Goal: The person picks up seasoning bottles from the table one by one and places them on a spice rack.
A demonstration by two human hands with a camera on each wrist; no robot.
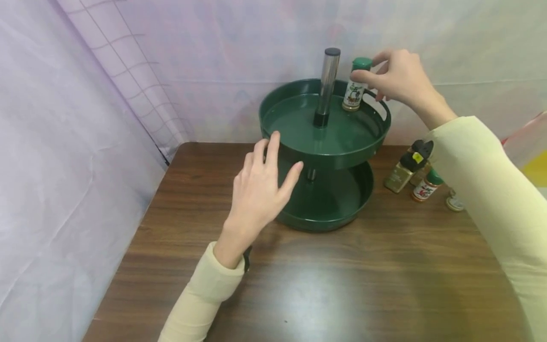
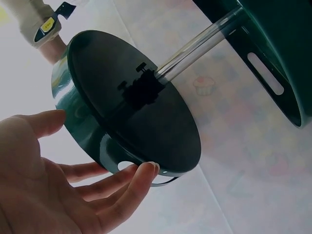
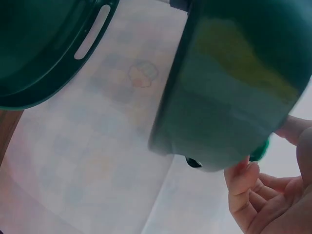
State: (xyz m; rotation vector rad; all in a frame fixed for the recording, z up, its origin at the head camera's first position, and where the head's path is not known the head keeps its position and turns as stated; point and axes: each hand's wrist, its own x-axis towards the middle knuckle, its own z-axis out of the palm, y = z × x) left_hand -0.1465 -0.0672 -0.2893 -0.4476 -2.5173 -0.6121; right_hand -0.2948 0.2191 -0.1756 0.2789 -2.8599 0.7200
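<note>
A green two-tier round tray stand has an upper tray and a lower tray, joined by a metal post. My right hand pinches a spice jar near its green cap, thumb in front and fingers behind. The jar is upright inside the upper tray, between the post and the right handle slot. In the right wrist view the tray wall hides most of it, leaving part of the green cap. At the upper tray's left side, my left hand has spread fingers, fingertips at the rim by a handle slot.
Right of the stand are a square spice bottle with a black cap, another jar with a green cap, and a small jar partly behind the sleeve. A patterned sheet hangs behind the wooden table.
</note>
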